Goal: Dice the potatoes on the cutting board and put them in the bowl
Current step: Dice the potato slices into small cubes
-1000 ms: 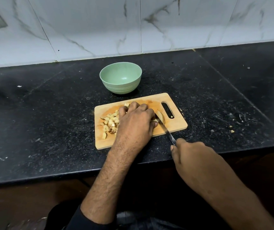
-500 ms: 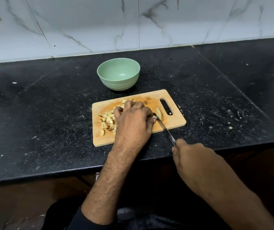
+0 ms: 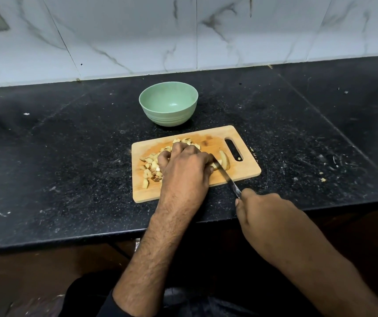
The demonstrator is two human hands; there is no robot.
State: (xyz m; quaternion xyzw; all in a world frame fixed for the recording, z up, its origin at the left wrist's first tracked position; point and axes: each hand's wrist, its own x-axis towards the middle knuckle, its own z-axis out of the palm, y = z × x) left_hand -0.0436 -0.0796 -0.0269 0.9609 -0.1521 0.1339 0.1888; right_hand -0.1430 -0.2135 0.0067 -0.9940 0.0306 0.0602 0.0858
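Note:
A wooden cutting board (image 3: pixel 245 172) lies on the black counter. Diced potato pieces (image 3: pixel 150 167) are piled on its left half. My left hand (image 3: pixel 184 169) sits over the middle of the board with curled fingers, holding down an uncut potato piece (image 3: pixel 225 161) whose right end shows beside the hand. My right hand (image 3: pixel 266 213) grips the handle of a knife (image 3: pixel 225 177); the blade slants up to the left and meets the potato piece next to my left fingers. A light green bowl (image 3: pixel 168 104) stands behind the board with nothing visible inside.
The black counter (image 3: pixel 69 156) is speckled with crumbs and a few potato scraps right of the board. A white marble-tiled wall (image 3: pixel 183 30) rises behind it. The counter's front edge runs just below the board.
The knife blade has shifted a little over the potato piece while both hands stay in place. The camera view has tilted slightly.

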